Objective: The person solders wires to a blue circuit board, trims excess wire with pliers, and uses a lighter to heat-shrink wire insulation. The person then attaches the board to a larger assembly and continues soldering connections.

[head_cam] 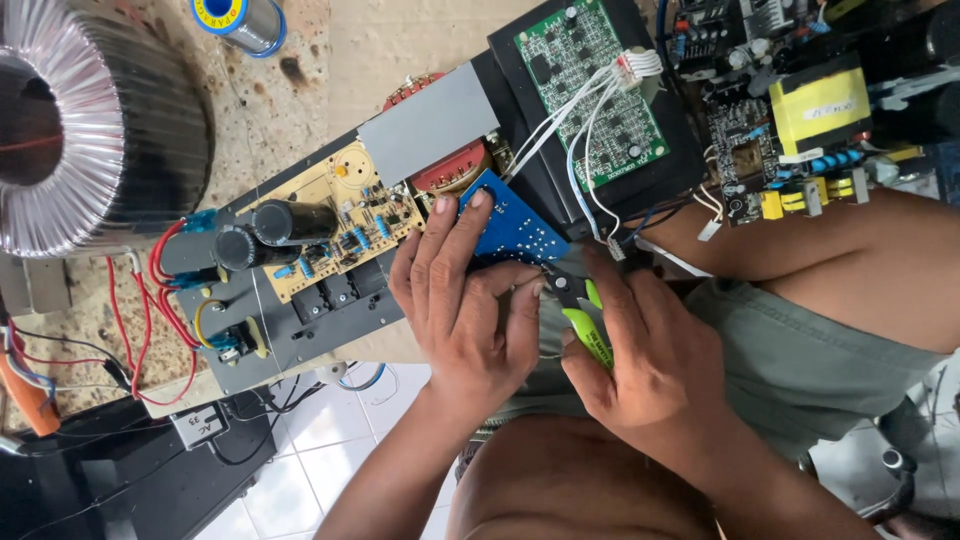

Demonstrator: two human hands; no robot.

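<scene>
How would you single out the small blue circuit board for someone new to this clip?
Start at the dark metal chassis lying across the workbench. At its near edge, the left hand presses on a blue circuit board. It is the only blue board; its neighbours are tan and green.
</scene>
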